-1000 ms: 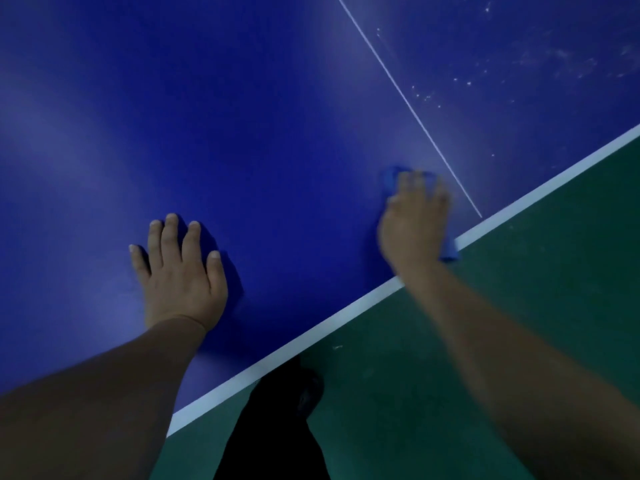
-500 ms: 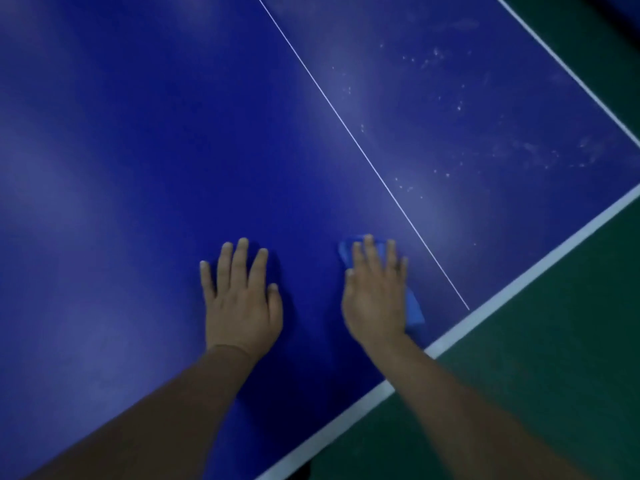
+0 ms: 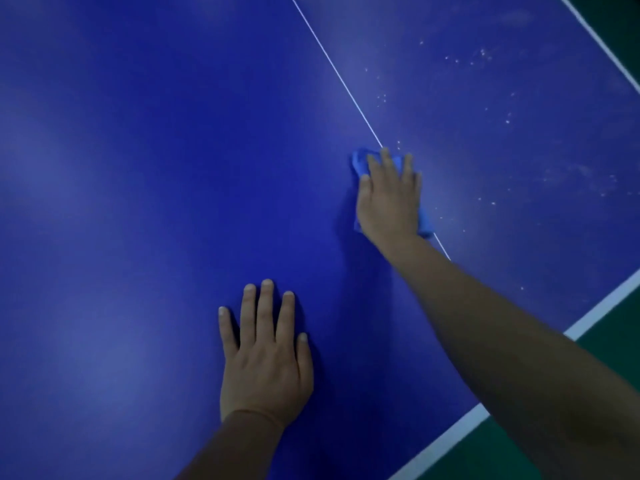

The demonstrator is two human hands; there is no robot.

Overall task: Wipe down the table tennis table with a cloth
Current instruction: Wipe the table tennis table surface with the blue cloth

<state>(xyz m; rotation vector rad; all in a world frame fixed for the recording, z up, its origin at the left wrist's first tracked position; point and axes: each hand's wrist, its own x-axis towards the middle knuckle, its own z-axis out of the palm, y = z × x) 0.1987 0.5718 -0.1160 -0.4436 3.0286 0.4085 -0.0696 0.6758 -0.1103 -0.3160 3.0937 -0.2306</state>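
Note:
The blue table tennis table fills most of the view. My right hand lies flat with straight fingers on a blue cloth, pressing it onto the table right on the thin white centre line. Most of the cloth is hidden under the palm; its edges show beyond the fingertips and beside the wrist. My left hand rests flat on the bare table surface, nearer to me and left of the cloth, fingers spread and straight.
White dust specks are scattered over the table's right half beyond the centre line. The white end line runs diagonally at the lower right, with green floor past it.
My right hand has pushed the cloth away from me, from near the end line up onto the centre line. My left hand stays flat on the table.

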